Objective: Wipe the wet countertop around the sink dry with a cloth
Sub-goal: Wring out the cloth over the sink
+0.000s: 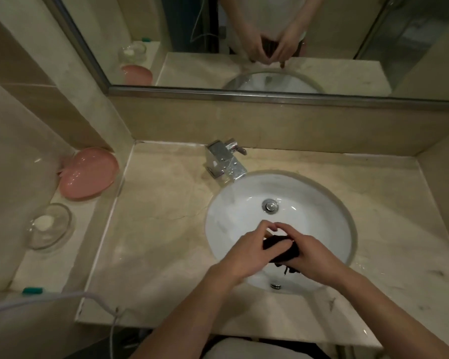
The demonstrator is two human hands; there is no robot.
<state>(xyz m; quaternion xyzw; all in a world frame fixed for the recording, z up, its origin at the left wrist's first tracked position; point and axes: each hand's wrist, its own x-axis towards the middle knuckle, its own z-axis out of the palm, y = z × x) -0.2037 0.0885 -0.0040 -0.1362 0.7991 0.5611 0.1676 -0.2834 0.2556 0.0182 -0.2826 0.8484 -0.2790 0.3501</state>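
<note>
A dark cloth [280,251] is bunched up between both my hands over the white sink bowl [244,211]. My left hand [246,251] grips its left end and my right hand [311,255] grips its right end, with frayed bits hanging below. The beige marble countertop [161,216] surrounds the sink, with glossy patches near the front left and droplets at the right of the bowl.
A chrome faucet [226,161] stands behind the bowl. On a raised ledge at the left sit a pink dish [88,173], a glass soap dish [49,226] and a small teal item [33,290]. A white cable [62,297] crosses the front left. A mirror [270,40] hangs behind.
</note>
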